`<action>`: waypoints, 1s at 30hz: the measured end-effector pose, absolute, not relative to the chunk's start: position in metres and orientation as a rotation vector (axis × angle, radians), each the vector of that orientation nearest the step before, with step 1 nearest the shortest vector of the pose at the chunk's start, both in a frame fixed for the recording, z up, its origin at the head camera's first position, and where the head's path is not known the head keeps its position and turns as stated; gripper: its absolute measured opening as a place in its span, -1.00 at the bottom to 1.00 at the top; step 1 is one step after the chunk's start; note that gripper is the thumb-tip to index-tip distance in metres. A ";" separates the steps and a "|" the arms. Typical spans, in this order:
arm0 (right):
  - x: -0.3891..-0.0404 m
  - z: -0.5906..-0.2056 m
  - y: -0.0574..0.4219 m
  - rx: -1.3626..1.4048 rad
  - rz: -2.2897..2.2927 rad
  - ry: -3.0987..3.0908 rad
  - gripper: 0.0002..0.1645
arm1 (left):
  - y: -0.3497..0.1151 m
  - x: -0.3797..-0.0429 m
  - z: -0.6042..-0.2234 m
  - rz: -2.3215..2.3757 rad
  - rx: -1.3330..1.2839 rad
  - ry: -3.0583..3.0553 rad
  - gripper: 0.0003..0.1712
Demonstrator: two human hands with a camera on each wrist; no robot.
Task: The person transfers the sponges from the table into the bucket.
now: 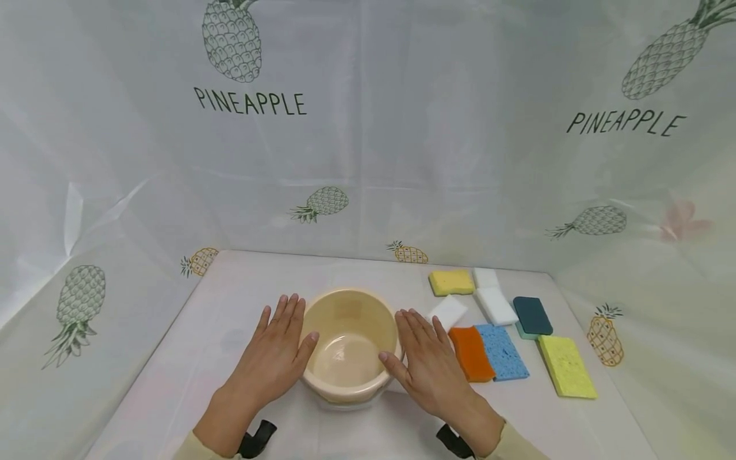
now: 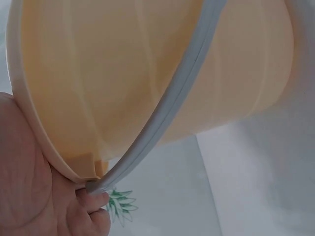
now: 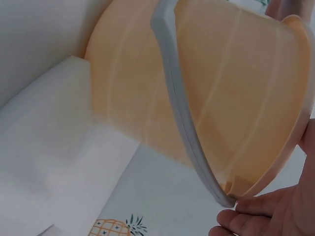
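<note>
A cream-yellow plastic bucket [image 1: 349, 306] stands upright on the table, its inside bare in the head view. My left hand [image 1: 276, 354] lies against the rim on the left, fingers straight and pointing away, thumb over the edge. On the opposite side my right hand [image 1: 428, 364] rests along the rim in the same way, its thumb reaching over the opening. A grey carrying handle [image 2: 162, 108] hangs down along the bucket's near side in the left wrist view. In the right wrist view, fingertips [image 3: 261, 204] touch the rim close to the handle's joint.
To the right lie a yellow sponge [image 1: 451, 282], several white foam blocks [image 1: 496, 306], an orange sponge [image 1: 471, 354], a blue sponge [image 1: 502, 351], a dark green-topped sponge [image 1: 531, 315] and a yellow-green sponge [image 1: 567, 367]. A pineapple-print sheet [image 1: 425, 140] hangs behind the table [image 1: 253, 275].
</note>
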State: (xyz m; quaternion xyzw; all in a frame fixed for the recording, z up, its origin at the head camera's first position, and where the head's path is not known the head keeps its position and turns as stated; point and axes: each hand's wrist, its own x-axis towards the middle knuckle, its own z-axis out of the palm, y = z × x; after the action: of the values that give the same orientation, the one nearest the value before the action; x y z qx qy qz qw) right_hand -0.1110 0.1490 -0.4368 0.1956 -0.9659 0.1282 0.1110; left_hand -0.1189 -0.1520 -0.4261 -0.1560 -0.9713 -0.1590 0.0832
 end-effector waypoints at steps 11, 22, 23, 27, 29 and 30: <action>-0.120 -0.451 0.210 0.413 0.310 -2.654 -0.12 | -0.152 -0.119 -0.426 -0.491 -0.465 -2.902 -0.17; -0.114 -0.491 0.304 0.217 0.076 -2.647 -0.13 | -0.152 -0.119 -0.425 -0.496 -0.464 -2.922 -0.15; -0.112 -0.494 0.310 0.194 0.058 -2.662 -0.12 | -0.152 -0.119 -0.425 -0.496 -0.464 -2.922 -0.15; -0.103 -0.503 0.332 0.146 0.010 -2.684 -0.10 | -0.152 -0.119 -0.425 -0.502 -0.465 -2.925 -0.15; -0.100 -0.508 0.339 0.142 -0.032 -2.687 -0.08 | -0.152 -0.119 -0.424 -0.508 -0.463 -2.926 -0.14; -0.099 -0.510 0.342 0.142 -0.041 -2.688 -0.07 | -0.152 -0.119 -0.424 -0.511 -0.462 -2.927 -0.14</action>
State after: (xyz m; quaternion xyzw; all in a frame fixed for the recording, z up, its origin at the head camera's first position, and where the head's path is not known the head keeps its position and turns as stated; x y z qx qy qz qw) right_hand -0.0989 0.3420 -0.5103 0.0516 -0.9734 -0.0150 0.2228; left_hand -0.1191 -0.1520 -0.4244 -0.1534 -0.9712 -0.1694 0.0674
